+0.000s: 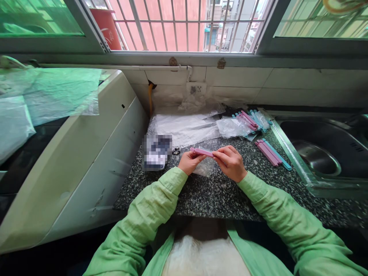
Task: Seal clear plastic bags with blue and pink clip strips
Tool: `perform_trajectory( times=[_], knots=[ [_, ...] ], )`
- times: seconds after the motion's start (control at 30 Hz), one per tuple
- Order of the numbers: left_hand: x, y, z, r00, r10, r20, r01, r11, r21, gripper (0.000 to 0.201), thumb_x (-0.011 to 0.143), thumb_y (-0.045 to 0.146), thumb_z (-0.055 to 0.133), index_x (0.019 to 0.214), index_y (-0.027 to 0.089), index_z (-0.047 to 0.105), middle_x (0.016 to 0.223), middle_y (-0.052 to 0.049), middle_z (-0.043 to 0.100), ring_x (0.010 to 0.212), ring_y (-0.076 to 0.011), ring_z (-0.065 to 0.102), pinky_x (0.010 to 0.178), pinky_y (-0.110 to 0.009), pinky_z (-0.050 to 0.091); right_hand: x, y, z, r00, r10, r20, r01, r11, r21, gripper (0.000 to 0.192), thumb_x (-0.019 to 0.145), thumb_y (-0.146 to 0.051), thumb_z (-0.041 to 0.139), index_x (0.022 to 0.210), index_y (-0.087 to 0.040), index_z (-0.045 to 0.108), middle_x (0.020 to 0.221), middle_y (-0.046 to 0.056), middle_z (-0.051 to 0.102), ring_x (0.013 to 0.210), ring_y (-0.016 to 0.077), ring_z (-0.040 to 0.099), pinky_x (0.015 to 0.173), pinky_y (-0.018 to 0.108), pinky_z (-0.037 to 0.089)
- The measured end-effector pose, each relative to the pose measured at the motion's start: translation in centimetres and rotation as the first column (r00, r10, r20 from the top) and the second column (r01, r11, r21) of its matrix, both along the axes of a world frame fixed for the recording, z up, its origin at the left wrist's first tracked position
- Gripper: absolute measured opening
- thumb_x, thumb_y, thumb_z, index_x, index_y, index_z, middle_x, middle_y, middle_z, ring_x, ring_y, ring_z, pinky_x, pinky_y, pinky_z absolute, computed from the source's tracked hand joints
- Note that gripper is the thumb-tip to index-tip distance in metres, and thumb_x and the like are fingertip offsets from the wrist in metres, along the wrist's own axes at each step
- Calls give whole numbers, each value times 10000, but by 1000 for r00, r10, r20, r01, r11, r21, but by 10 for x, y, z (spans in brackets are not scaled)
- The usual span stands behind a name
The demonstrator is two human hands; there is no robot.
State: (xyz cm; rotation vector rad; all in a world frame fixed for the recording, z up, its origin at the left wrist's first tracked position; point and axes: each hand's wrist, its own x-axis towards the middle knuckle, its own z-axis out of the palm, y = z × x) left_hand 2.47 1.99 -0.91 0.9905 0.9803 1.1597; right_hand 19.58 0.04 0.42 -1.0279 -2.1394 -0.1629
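Observation:
Between my two hands is a long pink plastic bag clip point(203, 152), held roughly level above the counter. My left hand point(189, 162) pinches its left end, and my right hand point(230, 162) grips the right end with thumb and fingers. A pale strip shows along the clip's far side; I cannot make out what it is. Below the hands lies a small clear plastic bag point(206, 168). To the right, pink clips point(268, 153) and a blue clip point(276, 154) lie side by side. Behind them is a pile of more pink and blue clips point(249, 119) with clear packaging.
Crumpled clear plastic sheeting point(186, 128) covers the back of the speckled counter point(224, 199). A blurred-out device point(156, 152) lies left of my hands, with a small dark object point(176, 151) beside it. A metal sink point(316, 153) is at right, a large cream-coloured appliance point(94, 153) at left.

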Motion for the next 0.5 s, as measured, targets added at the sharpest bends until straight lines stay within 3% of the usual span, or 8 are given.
perform_trajectory(
  times=[0.3, 0.5],
  knots=[
    [-3, -1, 3, 999, -37, -15, 38, 999, 18, 386, 389, 444, 777, 593, 130, 682, 572, -2, 631, 573, -109, 514, 647, -268, 431, 0, 0, -1, 1000, 5, 20, -5, 1000, 16, 186, 806, -223, 518, 936, -198, 648, 779, 57, 614, 760, 170, 495, 686, 309, 454],
    [-7, -1, 8, 994, -35, -106, 42, 997, 59, 415, 479, 526, 708, 555, 120, 666, 438, 31, 498, 479, -84, 413, 534, -240, 357, -2, -1, -3, 998, 8, 55, -10, 999, 36, 181, 805, -227, 516, 924, -193, 648, 775, 61, 620, 755, 174, 494, 687, 316, 449]
  ],
)
